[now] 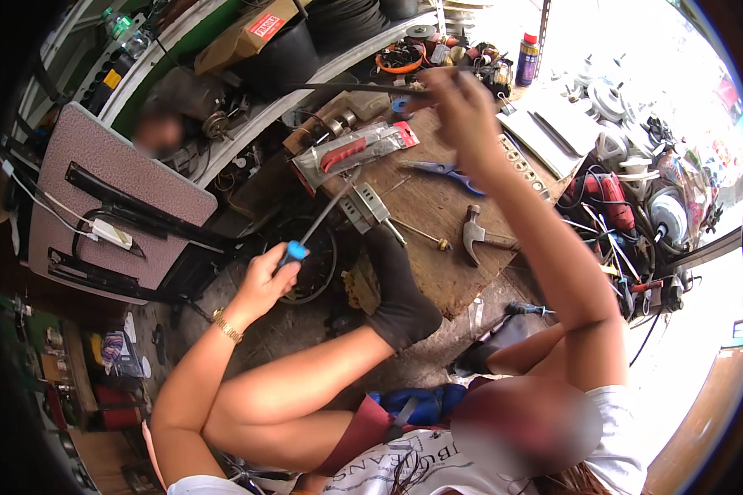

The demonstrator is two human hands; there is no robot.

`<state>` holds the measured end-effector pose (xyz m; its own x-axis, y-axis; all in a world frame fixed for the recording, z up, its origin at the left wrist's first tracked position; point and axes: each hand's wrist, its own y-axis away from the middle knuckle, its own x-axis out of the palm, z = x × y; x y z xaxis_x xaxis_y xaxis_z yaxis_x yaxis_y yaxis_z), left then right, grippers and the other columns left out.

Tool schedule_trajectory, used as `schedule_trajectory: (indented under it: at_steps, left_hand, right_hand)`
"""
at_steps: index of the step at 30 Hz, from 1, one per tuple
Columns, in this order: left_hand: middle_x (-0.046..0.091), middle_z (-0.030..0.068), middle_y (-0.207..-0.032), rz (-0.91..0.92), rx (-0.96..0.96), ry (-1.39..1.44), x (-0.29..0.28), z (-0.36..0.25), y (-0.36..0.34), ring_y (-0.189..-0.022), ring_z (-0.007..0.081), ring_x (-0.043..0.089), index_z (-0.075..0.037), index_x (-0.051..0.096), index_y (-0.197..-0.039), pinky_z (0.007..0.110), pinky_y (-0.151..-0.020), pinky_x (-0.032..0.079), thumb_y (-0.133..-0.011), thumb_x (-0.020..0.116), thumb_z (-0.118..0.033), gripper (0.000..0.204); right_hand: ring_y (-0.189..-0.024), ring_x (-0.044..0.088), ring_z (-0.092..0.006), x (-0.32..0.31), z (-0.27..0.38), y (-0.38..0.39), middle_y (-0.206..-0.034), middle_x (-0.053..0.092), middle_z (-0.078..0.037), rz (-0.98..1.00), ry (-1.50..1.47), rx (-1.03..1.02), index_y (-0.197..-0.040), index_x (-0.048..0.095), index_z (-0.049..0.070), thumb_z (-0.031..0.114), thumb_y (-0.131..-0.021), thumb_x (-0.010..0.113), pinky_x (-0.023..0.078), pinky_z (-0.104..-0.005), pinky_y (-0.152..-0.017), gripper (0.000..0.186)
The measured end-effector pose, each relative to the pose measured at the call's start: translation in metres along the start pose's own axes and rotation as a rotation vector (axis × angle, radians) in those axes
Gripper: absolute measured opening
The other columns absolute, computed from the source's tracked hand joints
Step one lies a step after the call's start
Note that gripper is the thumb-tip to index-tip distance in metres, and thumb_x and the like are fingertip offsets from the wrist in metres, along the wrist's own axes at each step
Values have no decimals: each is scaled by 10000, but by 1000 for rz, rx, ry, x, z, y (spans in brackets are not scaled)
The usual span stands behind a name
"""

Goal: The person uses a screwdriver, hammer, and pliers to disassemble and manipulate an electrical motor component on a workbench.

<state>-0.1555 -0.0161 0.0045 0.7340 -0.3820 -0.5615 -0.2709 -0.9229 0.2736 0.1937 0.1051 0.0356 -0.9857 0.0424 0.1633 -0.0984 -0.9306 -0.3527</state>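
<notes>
My left hand (266, 287) is closed round the blue handle of a long screwdriver (328, 216). Its shaft slants up and right, its tip close to a packaged red-handled saw (344, 153). Over the far side of the wooden bench (437, 272), my right hand (462, 103) is raised and smeared by motion. Its fingers are wrapped round one end of a thin dark rod (347, 87), which points left; its exact kind is unclear. Below that hand lie blue-handled snips (437, 168). A claw hammer (473, 234) rests nearer, beside a thin rod with a brass-coloured end (421, 234).
A grey outlet box (362, 208) sits at the bench's left edge, by my dark-socked foot (400, 305). A socket tray (523, 167) and a spray can (527, 59) stand far right. Motor parts and a red power tool (607, 200) crowd the right. A pink padded board (124, 177) leans left.
</notes>
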Motion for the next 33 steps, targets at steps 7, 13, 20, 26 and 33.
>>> schedule_trajectory:
  at_steps: [7, 13, 20, 26, 33]
  left_hand:
    - [705, 140, -921, -183, 159, -546, -13, 40, 18, -774, 289, 680, -140, 618, -1259, 335, -681, 503, -845, 708, -214, 430]
    - [706, 151, -980, -181, 186, -567, -7, 36, 14, -777, 299, 682, -174, 599, -1310, 341, -682, 512, -836, 722, -240, 494]
    - [708, 152, -984, -165, 194, -550, -1, 42, 4, -672, 236, 643, -169, 604, -1309, 320, -639, 490, -828, 727, -203, 497]
    - [707, 159, -1020, -166, 253, -493, -3, 55, 2, -850, 256, 699, -130, 605, -1303, 318, -743, 514, -836, 723, -198, 487]
    - [707, 150, -1063, -146, 192, -477, 0, 54, 0, -902, 247, 700, -107, 602, -1302, 318, -793, 515, -849, 710, -185, 472]
  right_hand:
    - [-389, 307, -38, -145, -29, -24, -514, 387, 62, -335, 215, 246, -853, 612, 48, 473, -975, 547, 208, -218, -354, 446]
    - [-347, 237, -61, -201, -41, -11, -473, 324, 52, -289, -9, 340, -882, 541, 81, 491, -980, 522, 178, -240, -332, 422]
    - [-363, 244, -60, -220, -39, -9, -478, 325, 45, -269, -117, 298, -879, 528, 94, 499, -966, 543, 192, -228, -332, 415]
    - [-369, 244, -57, -220, -38, -6, -478, 322, 49, -299, -47, 345, -880, 530, 87, 499, -972, 531, 193, -228, -334, 422]
    - [-365, 225, -57, -217, -40, -2, -480, 318, 51, -269, -42, 361, -893, 530, 84, 497, -980, 520, 183, -230, -336, 422]
